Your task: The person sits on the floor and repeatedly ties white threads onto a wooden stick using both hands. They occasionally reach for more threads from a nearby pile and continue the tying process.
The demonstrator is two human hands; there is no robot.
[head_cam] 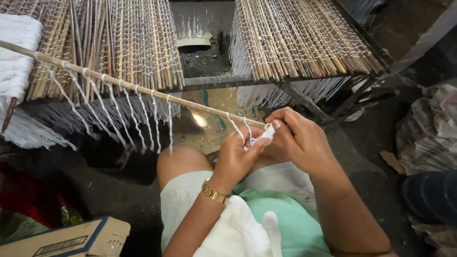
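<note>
One long thin stick (128, 85) crosses the view, its long axis running from the upper left edge down toward the centre right, the far end off the left border and the near end dropping into the hands. A row of white string loops (138, 114) is knotted along it, their loose ends hanging straight down; the loops stand close together on the left half, and two more hang near the hands.

At far left a wad of white thread (16, 52) lies against a mat of bound sticks (119, 43) that rests on a metal frame (223, 82). The stick passes in front of this mat's lower edge. Below it, at the bottom left corner, sits a cardboard box (71, 238). Between the mat's hanging fringe and the person's bare knee (181, 162) is open dark floor.

At the centre, the left hand (235, 159), with a gold watch (214, 192) on its wrist, pinches a bit of white string (262, 138) between thumb and fingertips, right at the stick's near end. The right hand (297, 140) is curled closed over the same string and the tip of the stick, touching the left hand; the stick's very end is hidden by the fingers.

Above the hands a second mat (300, 38) lies on the frame, with a gap between the two mats. A white cloth (238, 228) rests on the lap. To the right, bare floor leads to a crumpled sack (428, 128) at the edge.
</note>
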